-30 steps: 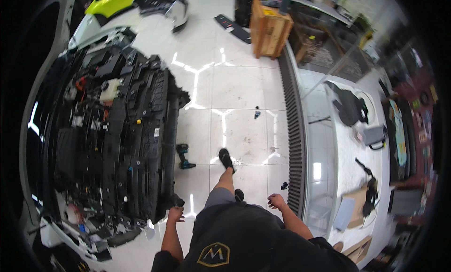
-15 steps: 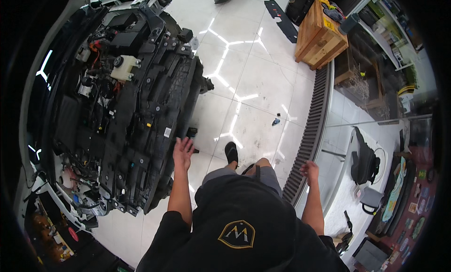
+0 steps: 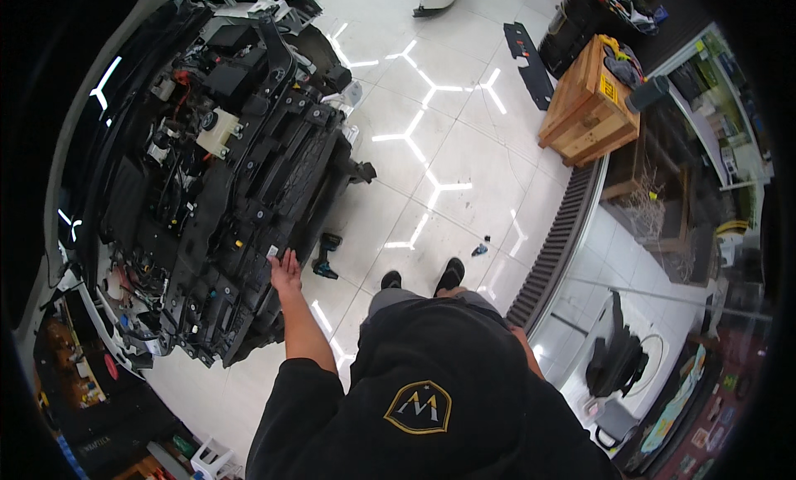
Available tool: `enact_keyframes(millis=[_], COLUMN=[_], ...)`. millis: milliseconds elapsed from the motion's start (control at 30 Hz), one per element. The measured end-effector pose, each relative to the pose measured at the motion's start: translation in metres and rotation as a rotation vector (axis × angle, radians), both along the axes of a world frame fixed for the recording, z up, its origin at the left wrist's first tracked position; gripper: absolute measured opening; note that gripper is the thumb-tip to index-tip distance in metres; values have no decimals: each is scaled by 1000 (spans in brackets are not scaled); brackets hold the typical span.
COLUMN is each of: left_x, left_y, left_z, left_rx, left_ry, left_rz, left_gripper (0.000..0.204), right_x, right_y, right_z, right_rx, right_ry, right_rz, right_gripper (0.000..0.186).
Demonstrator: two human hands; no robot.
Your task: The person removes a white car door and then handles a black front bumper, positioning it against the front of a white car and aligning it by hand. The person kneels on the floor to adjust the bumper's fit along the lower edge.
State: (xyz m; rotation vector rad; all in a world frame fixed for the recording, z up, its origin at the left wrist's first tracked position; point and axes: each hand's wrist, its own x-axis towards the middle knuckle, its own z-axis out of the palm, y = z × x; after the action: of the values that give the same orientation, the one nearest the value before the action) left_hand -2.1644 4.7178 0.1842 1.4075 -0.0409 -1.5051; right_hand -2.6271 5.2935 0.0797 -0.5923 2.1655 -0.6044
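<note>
My left hand (image 3: 285, 271) is held out at the front edge of a car's opened front end, fingers stretched and apart, with nothing in it. Under it lies the black plastic front panel (image 3: 249, 269); whether the fingertips touch it I cannot tell. Behind this panel the engine bay shows a white fluid reservoir (image 3: 217, 133), orange cables and black covers. Of my right arm only part of the forearm (image 3: 527, 351) shows beside my shirt; the right hand is hidden. A dark and teal cordless drill (image 3: 327, 256) is on the floor just beyond the left hand.
A small blue item (image 3: 480, 249) lies on the tiled floor ahead. To the right runs a dark ribbed strip (image 3: 557, 248), with a wooden crate (image 3: 584, 107) at its far end and a long black panel (image 3: 528, 65) nearby. At lower left is a white stool (image 3: 212, 458).
My left hand has moved left to the front panel. My right hand has dropped out of sight beside my body. Both feet now show, and the drill has come into fuller view.
</note>
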Motion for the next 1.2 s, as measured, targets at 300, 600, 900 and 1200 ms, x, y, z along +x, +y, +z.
enact_keyframes(millis=[300, 600, 900, 1200], left_x=[60, -6, -166, -159], left_y=[-11, 2, -83, -93], left_z=[-38, -24, -4, -53], left_rx=[53, 28, -121, 63], left_ry=[-19, -162, -89, -452], left_rz=[275, 290, 298, 487], left_gripper=[55, 74, 67, 67], right_x=[-183, -265, -309, -357], right_y=[-150, -344, -514, -616], right_z=[77, 101, 105, 100], right_rx=[222, 63, 231, 162], right_ry=[-396, -366, -309, -269], right_rz=[-337, -321, 194, 229], right_gripper=[22, 24, 27, 27])
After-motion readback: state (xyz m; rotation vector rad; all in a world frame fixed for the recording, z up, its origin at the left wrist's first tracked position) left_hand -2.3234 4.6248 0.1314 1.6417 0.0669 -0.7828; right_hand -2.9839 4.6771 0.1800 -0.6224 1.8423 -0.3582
